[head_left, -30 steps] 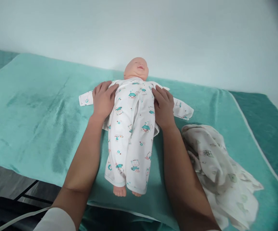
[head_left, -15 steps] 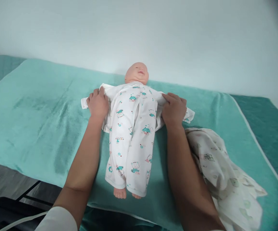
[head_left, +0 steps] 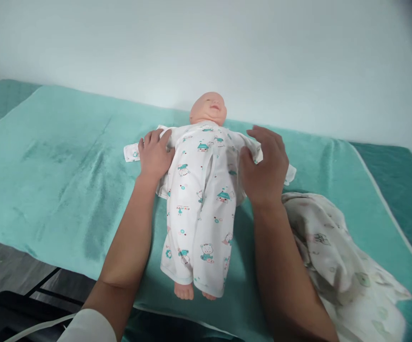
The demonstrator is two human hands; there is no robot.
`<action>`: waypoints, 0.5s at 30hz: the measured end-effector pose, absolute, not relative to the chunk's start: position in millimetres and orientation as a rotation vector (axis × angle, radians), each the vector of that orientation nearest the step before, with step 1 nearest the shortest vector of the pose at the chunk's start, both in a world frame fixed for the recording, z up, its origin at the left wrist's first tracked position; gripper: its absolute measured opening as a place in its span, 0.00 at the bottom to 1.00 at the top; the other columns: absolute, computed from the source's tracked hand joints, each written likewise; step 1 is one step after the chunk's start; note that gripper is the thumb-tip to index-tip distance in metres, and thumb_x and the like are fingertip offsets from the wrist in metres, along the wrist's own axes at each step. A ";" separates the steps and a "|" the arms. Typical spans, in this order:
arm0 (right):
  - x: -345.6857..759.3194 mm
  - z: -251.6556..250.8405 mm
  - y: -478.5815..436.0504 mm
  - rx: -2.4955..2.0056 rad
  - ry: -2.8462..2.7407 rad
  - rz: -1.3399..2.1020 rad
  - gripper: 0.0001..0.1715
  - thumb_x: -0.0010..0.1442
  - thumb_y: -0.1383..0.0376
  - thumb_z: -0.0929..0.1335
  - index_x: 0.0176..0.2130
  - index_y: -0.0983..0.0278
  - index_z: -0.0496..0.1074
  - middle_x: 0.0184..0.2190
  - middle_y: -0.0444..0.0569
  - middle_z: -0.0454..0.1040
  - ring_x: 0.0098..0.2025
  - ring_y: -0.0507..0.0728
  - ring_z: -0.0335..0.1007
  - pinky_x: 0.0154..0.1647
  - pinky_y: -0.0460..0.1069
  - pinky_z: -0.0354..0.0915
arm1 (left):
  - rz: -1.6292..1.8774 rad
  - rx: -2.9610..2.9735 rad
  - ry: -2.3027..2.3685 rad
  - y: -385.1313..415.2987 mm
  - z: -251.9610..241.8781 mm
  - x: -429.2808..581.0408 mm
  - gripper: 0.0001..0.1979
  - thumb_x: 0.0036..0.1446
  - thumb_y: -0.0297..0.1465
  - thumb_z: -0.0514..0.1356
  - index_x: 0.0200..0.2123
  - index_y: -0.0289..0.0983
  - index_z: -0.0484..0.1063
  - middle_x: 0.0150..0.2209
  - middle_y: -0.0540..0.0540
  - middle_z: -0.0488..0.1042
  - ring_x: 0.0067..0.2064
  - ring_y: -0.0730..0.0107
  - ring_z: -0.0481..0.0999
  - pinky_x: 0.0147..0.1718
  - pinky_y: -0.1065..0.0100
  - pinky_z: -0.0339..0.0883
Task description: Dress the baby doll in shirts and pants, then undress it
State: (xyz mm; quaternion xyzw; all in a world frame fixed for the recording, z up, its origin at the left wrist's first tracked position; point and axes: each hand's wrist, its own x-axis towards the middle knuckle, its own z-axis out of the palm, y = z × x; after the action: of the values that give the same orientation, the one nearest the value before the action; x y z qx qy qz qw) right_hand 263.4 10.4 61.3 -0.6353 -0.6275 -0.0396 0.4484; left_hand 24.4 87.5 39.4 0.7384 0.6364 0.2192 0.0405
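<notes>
A baby doll lies on its back on a teal blanket, dressed in a white romper printed with small teal animals. My left hand lies on the romper's left sleeve beside the doll's chest, fingers curled over the cloth. On the other side my right hand rests over the right sleeve, pinching its cloth between thumb and fingers. The doll's bare feet stick out at the near end.
A crumpled pale patterned cloth lies on the blanket right of my right forearm. A white wall stands behind the bed. Dark floor and a black frame show below the blanket's near edge.
My hands slid outward from the doll's chest onto the sleeves. My right hand has lifted and taken hold of the right sleeve's cloth. The view shifted slightly left.
</notes>
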 end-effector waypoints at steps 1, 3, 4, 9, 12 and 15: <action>253.9 69.5 9.4 -1.512 -1.623 -0.039 0.23 0.66 0.66 0.62 0.58 0.59 0.72 0.59 0.57 0.75 0.64 0.65 0.70 0.66 0.64 0.67 | 0.671 2.258 1.957 88.2 38.5 24.5 0.28 0.65 0.35 0.56 0.68 0.50 0.67 0.70 0.46 0.68 0.72 0.50 0.61 0.74 0.45 0.51; 231.2 84.0 14.2 -1.429 -1.813 0.086 0.22 0.68 0.65 0.62 0.59 0.58 0.71 0.58 0.55 0.76 0.62 0.64 0.71 0.64 0.62 0.68 | 0.678 2.249 1.974 90.1 36.0 24.5 0.28 0.65 0.35 0.56 0.68 0.49 0.67 0.69 0.45 0.68 0.71 0.49 0.62 0.73 0.45 0.51; 218.6 90.1 20.7 -1.410 -1.919 0.118 0.22 0.68 0.65 0.63 0.60 0.59 0.70 0.59 0.55 0.76 0.62 0.64 0.71 0.64 0.62 0.67 | 0.680 2.245 1.980 91.0 34.8 24.6 0.28 0.65 0.35 0.56 0.68 0.49 0.67 0.69 0.44 0.68 0.71 0.49 0.62 0.73 0.45 0.51; 160.2 106.2 78.8 -1.641 -2.313 0.021 0.23 0.67 0.66 0.64 0.60 0.67 0.70 0.56 0.63 0.76 0.59 0.70 0.71 0.60 0.64 0.66 | 0.691 2.186 2.036 94.5 31.8 25.5 0.26 0.67 0.35 0.54 0.67 0.50 0.68 0.68 0.46 0.70 0.71 0.51 0.63 0.73 0.46 0.51; 146.3 107.8 104.1 -1.798 -2.531 0.015 0.22 0.65 0.68 0.65 0.57 0.69 0.72 0.55 0.65 0.76 0.59 0.71 0.71 0.59 0.63 0.66 | 0.672 2.149 2.063 96.3 31.3 25.2 0.26 0.66 0.36 0.56 0.67 0.51 0.68 0.67 0.46 0.71 0.70 0.52 0.63 0.73 0.47 0.52; 154.1 108.3 109.3 -1.792 -2.656 -0.002 0.24 0.64 0.66 0.67 0.58 0.68 0.71 0.59 0.63 0.74 0.63 0.71 0.68 0.62 0.63 0.63 | 0.645 2.127 2.072 97.5 30.9 23.6 0.28 0.63 0.36 0.59 0.67 0.50 0.68 0.68 0.46 0.70 0.70 0.51 0.64 0.72 0.46 0.52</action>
State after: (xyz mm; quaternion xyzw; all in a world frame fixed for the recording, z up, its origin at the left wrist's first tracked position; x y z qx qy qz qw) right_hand 154.1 109.3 108.3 -0.5590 -0.8286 -0.0005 -0.0312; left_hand 23.6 97.5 30.9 0.6990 0.6811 0.2120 0.0516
